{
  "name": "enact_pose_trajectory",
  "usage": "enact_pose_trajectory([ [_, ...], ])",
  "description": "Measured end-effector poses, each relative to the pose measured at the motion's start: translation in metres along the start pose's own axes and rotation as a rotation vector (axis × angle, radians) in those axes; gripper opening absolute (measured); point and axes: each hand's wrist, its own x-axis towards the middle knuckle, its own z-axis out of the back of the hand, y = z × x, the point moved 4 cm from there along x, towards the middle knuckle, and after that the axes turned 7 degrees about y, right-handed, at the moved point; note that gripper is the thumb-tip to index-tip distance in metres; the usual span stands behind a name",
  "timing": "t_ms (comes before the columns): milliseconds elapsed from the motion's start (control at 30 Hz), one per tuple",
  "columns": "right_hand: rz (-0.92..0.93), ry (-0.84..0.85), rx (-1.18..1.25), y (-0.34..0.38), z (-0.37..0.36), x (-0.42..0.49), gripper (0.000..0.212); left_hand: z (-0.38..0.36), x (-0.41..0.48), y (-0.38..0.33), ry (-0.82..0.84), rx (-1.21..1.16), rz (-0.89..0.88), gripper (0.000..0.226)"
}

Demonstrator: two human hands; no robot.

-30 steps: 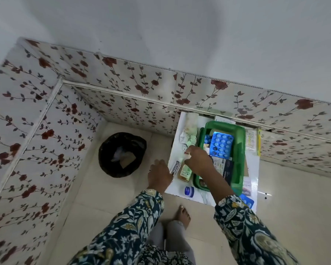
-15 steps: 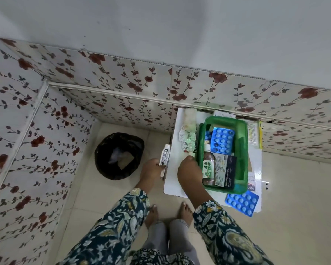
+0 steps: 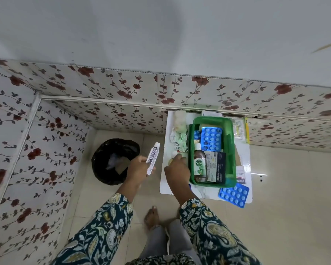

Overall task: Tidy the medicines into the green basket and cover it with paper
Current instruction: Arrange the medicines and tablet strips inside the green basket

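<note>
A green basket (image 3: 230, 148) stands on a small white table (image 3: 246, 157) and holds a brown Dettol bottle (image 3: 199, 164), a dark box (image 3: 216, 166) and a blue blister pack (image 3: 211, 138). Another blue blister pack (image 3: 233, 195) lies on the table's near right corner. Silver-green strips (image 3: 179, 139) lie left of the basket. My left hand (image 3: 138, 168) holds a white ointment tube (image 3: 152, 157) up, left of the table. My right hand (image 3: 177, 172) rests on the table beside the basket, fingers closed around a small pale bottle (image 3: 174, 155), mostly hidden.
A black bin (image 3: 116, 161) with a dark liner stands on the floor left of the table. Floral wall panels close in the left and back. Papers and a leaflet (image 3: 239, 131) lie behind and right of the basket. My bare foot (image 3: 152, 217) is below the table.
My left hand has lifted the white tube up and to the left, away from the table. My right hand has drawn back from the basket to the items beside it.
</note>
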Motion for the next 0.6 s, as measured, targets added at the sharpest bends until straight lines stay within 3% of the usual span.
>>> enact_pose_trajectory([
  [100, 0.026, -0.09, 0.216, -0.005, 0.042, -0.02, 0.049, -0.014, -0.014, -0.019, -0.028, -0.013, -0.04, 0.008],
  [267, -0.092, -0.237, 0.337, -0.066, 0.101, -0.022, 0.049, -0.088, -0.033, -0.054, 0.073, -0.028, -0.046, 0.021],
  [433, -0.124, -0.093, 0.131, -0.097, 0.114, -0.008, 0.056, -0.148, -0.029, -0.066, 0.049, 0.125, -0.052, 0.023],
  [500, -0.099, -0.075, 0.001, -0.104, 0.112, -0.003, 0.053, -0.168, -0.025, -0.064, 0.053, 0.213, -0.042, 0.01],
  [600, -0.073, -0.106, -0.084, -0.107, 0.107, 0.0, 0.048, -0.182, -0.023, -0.062, 0.047, 0.282, -0.03, 0.025],
])
